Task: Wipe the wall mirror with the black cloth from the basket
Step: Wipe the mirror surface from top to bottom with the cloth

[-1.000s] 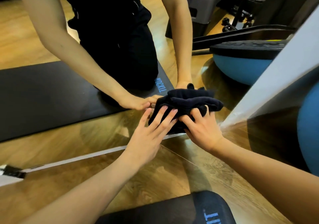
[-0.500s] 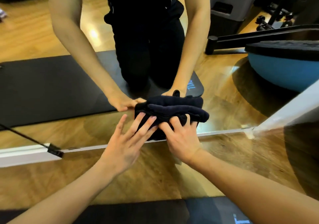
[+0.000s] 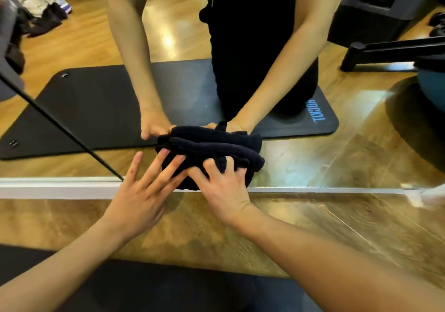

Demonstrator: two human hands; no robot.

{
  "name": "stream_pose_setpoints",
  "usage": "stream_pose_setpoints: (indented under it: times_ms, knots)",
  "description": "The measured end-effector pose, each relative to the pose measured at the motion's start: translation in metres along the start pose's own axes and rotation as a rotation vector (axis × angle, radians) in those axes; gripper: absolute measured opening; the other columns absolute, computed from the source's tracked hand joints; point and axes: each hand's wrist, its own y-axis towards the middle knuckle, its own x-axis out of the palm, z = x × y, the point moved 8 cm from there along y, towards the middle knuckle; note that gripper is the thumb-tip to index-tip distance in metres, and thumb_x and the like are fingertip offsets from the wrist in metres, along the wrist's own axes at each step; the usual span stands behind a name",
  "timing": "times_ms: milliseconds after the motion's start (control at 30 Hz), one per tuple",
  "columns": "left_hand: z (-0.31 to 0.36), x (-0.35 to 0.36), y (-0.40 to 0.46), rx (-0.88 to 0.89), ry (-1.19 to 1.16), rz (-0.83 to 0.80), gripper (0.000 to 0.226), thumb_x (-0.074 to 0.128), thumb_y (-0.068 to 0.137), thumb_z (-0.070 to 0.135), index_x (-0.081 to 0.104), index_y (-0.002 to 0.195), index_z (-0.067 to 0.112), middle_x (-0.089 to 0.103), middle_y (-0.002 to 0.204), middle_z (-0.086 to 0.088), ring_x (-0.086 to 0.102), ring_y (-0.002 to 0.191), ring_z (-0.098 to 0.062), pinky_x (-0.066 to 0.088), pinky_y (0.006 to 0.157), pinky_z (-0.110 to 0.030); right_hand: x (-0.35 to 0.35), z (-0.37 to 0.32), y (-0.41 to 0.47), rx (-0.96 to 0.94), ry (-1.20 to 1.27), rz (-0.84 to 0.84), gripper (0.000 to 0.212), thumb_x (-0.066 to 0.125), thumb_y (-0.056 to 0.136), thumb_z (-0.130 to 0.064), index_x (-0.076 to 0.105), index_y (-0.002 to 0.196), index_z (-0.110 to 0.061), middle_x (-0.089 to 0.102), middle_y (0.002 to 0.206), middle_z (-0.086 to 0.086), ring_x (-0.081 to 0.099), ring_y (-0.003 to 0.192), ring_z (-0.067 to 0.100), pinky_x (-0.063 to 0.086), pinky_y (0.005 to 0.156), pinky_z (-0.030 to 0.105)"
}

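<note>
Black cloth (image 3: 212, 150) pressed on wall mirror (image 3: 313, 157) under right hand (image 3: 224, 186).

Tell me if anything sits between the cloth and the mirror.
Nothing visible does: the cloth is bunched against the mirror low by its bottom edge, with both hands pressing it there.

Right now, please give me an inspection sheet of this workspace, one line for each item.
Surface: wall mirror, low part, reaching the wooden floor.
Job's things: black cloth bunched against the glass; basket not seen.
Clutter: black mat under the person.
Grippers: left hand flat, fingers on the cloth; right hand pressing the cloth.
Cables: nothing seen.
Surroundings: gym equipment reflected in the mirror.
</note>
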Motion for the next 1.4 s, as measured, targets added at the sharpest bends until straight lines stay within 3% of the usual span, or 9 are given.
stream_pose_setpoints:
  times_ms: [167,333,400,500,633,833,1000,1233,1400]
  knots:
    - [-0.037,0.011,-0.036,-0.003,0.046,-0.016,0.082,0.047,0.086,0.027,0.019,0.162,0.015,0.004,0.17,-0.013,0.006,0.156,-0.04,0.01,0.121,-0.069,0.008,-0.044,0.02,-0.047,0.008,-0.03,0.038,0.045,0.086,-0.022,0.069,0.113,-0.035,0.036,0.112,0.003,0.039,0.095,0.031,0.053,0.061,0.047]
    - [-0.065,0.019,-0.068,-0.056,0.049,-0.08,0.093,0.061,0.081,0.03,0.018,0.162,0.015,0.006,0.17,-0.014,0.01,0.155,-0.042,0.015,0.118,-0.072,0.02,-0.087,0.038,-0.058,0.055,-0.136,0.057,0.086,0.065,-0.029,0.065,0.117,-0.037,0.037,0.117,0.0,0.038,0.101,0.03,0.055,0.065,0.049]
    - [-0.074,0.021,-0.08,-0.094,0.051,-0.105,0.097,0.077,0.074,0.028,0.03,0.158,0.012,0.01,0.169,-0.016,0.013,0.154,-0.043,0.016,0.118,-0.072,0.023,-0.102,0.044,-0.066,0.055,-0.151,0.057,0.087,0.064,-0.031,0.065,0.116,-0.038,0.041,0.118,-0.002,0.039,0.1,0.029,0.056,0.063,0.047]
    - [-0.083,0.023,-0.091,-0.097,0.058,-0.135,0.087,0.053,0.085,0.032,0.018,0.161,0.014,0.009,0.169,-0.018,0.01,0.155,-0.044,0.01,0.12,-0.07,0.032,-0.116,0.049,-0.087,0.059,-0.211,0.069,0.091,0.059,-0.034,0.062,0.122,-0.039,0.036,0.121,-0.002,0.038,0.102,0.029,0.056,0.063,0.046]
    - [-0.082,0.031,-0.094,-0.118,0.017,-0.218,0.104,0.09,0.065,0.028,0.039,0.153,0.008,0.007,0.168,-0.021,0.01,0.153,-0.048,0.015,0.119,-0.07,0.041,-0.125,0.044,-0.121,0.034,-0.238,0.078,0.09,0.061,-0.035,0.055,0.131,-0.039,0.036,0.124,-0.002,0.036,0.108,0.029,0.055,0.065,0.044]
    - [-0.066,0.051,-0.097,-0.187,-0.08,-0.322,0.113,0.094,0.056,0.026,0.038,0.153,0.005,0.01,0.166,-0.027,0.012,0.15,-0.054,0.015,0.119,-0.068,0.064,-0.126,0.03,-0.167,0.05,-0.336,0.098,0.093,0.058,-0.041,0.044,0.143,-0.036,0.049,0.129,-0.01,0.039,0.117,0.024,0.055,0.073,0.043]
    - [-0.044,0.068,-0.098,-0.246,-0.158,-0.431,0.112,0.093,0.058,0.03,0.039,0.153,0.005,0.013,0.164,-0.028,0.015,0.149,-0.056,0.012,0.12,-0.063,0.083,-0.123,0.007,-0.261,0.074,-0.489,0.093,0.086,0.068,-0.044,0.041,0.15,-0.039,0.053,0.139,-0.016,0.056,0.124,0.013,0.055,0.081,0.037]
    - [-0.018,0.086,-0.099,-0.287,-0.244,-0.522,0.107,0.086,0.065,0.032,0.035,0.156,0.008,0.021,0.163,-0.028,0.014,0.15,-0.054,0.012,0.118,-0.06,0.098,-0.114,-0.017,-0.372,0.053,-0.605,0.095,0.07,0.091,-0.019,0.007,0.162,-0.023,0.02,0.164,-0.002,0.026,0.151,0.025,0.04,0.111,0.051]
    - [-0.003,0.086,-0.091,-0.285,-0.285,-0.545,0.112,0.086,0.063,0.032,0.031,0.158,0.008,0.023,0.163,-0.026,0.014,0.15,-0.053,0.011,0.12,-0.058,0.102,-0.095,-0.031,-0.383,0.013,-0.589,0.082,0.068,0.093,-0.025,0.021,0.161,-0.024,0.029,0.163,-0.004,0.035,0.148,0.025,0.042,0.111,0.049]
